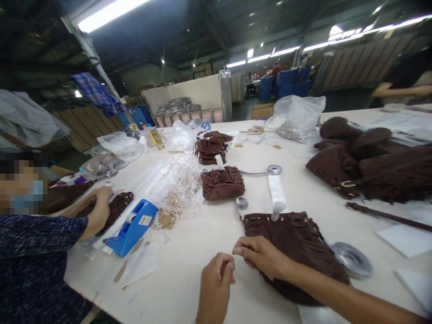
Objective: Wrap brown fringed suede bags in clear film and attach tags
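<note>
My left hand (pixel 215 283) and my right hand (pixel 261 255) meet near the table's front edge, both pinched on a small pale thing between the fingertips, too small to name. Under my right hand lies a brown fringed bag (pixel 297 243) with a white paper strip (pixel 277 193) standing from its top. A grey ribbon coil (pixel 351 260) rests at the bag's right side.
A co-worker at the left presses both hands (pixel 101 198) on a brown piece beside a blue tape dispenser (pixel 132 227). Clear plastic and tags (pixel 178 189), another brown bag (pixel 222 183), a stack of brown bags (pixel 211 147) and a brown pile (pixel 374 164) lie on the white table (pixel 189 252).
</note>
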A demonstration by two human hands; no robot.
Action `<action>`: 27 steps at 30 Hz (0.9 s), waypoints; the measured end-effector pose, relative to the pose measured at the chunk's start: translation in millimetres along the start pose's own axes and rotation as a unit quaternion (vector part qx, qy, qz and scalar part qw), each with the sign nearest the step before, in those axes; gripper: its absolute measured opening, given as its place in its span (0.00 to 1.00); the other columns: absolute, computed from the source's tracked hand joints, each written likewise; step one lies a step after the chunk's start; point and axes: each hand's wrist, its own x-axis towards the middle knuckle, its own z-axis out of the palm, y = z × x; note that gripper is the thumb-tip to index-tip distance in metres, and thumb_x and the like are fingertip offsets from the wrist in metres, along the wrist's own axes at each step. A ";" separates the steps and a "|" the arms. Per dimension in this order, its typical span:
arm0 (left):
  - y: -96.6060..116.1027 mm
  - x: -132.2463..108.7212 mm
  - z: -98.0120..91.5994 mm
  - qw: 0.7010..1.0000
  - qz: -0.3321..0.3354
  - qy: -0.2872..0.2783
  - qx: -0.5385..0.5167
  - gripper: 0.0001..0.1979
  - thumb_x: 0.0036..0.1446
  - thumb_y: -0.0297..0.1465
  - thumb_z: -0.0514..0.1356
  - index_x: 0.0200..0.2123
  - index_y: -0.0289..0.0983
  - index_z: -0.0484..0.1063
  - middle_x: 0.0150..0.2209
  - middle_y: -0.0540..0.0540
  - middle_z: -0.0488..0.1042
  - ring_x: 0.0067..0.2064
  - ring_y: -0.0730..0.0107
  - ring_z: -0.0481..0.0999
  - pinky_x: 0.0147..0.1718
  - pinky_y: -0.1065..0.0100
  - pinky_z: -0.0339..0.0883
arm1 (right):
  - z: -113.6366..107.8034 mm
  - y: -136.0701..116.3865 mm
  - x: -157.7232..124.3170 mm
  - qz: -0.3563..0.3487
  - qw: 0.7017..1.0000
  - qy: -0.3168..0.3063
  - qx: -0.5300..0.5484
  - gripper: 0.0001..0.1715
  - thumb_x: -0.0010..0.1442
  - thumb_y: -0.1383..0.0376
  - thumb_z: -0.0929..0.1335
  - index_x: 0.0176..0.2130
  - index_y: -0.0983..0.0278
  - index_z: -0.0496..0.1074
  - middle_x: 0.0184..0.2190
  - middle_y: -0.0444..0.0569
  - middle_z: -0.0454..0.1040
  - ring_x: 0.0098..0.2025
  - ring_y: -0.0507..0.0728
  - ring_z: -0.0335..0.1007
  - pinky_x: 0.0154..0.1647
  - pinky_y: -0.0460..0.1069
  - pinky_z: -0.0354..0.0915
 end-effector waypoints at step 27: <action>124.1 -15.6 36.7 0.947 0.272 -0.071 0.154 0.12 0.63 0.36 0.54 0.34 0.42 0.77 0.32 0.46 0.70 0.33 0.69 0.72 0.32 0.70 0.64 | -56.1 -26.4 -123.8 -0.146 0.986 0.079 -0.017 0.35 0.57 0.55 0.71 0.60 0.59 0.64 0.57 0.53 0.68 0.57 0.61 0.64 0.58 0.54 0.59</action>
